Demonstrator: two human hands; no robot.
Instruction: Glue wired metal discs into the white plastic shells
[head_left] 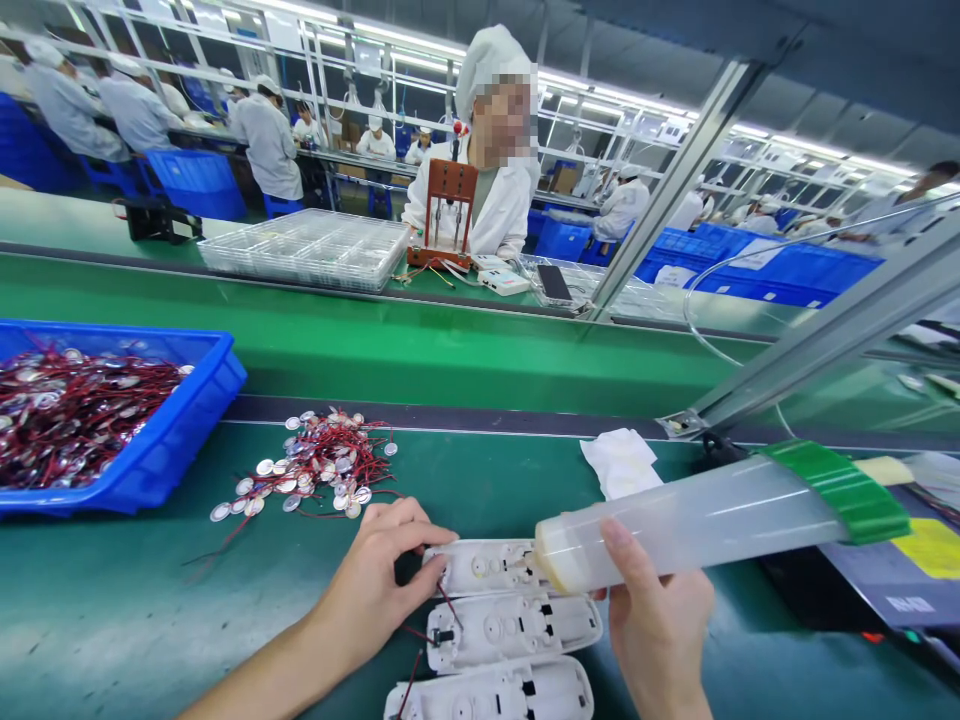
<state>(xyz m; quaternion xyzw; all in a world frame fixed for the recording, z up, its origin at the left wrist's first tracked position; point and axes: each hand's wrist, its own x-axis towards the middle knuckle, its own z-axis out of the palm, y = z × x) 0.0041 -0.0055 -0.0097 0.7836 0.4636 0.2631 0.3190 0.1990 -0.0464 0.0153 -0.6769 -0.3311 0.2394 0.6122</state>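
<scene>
Bin (199, 410) of blue plastic, at the far left of the workbench (150, 600), heaped with small discs on red wires; its raised walls presumably keep the loose stock from spreading. To its right, a smaller pile of wired discs (337, 460) lies directly on the green surface, between bin and hands, a position that likely shortens the reach. The left hand (382, 570) comes next: thumb and forefinger close about the left end of the farthest white shell (484, 567), apparently to steady it — whether a small part is also pinched there, the fingers hide. The middle shell (502, 632) and the nearest shell (480, 695) are ranged on the near side of it, hollow sides up, which leaves inner fittings and thin red wires exposed. A crumpled tissue (619, 462) lies farther back. The right hand (660, 620) grips a translucent bottle (712, 515), thumb along the near side, and holds it aslant — lower end over the farthest shell's right end, seemingly to aim it there; contact cannot be told. A green band (836, 490) wraps the raised end.
</scene>
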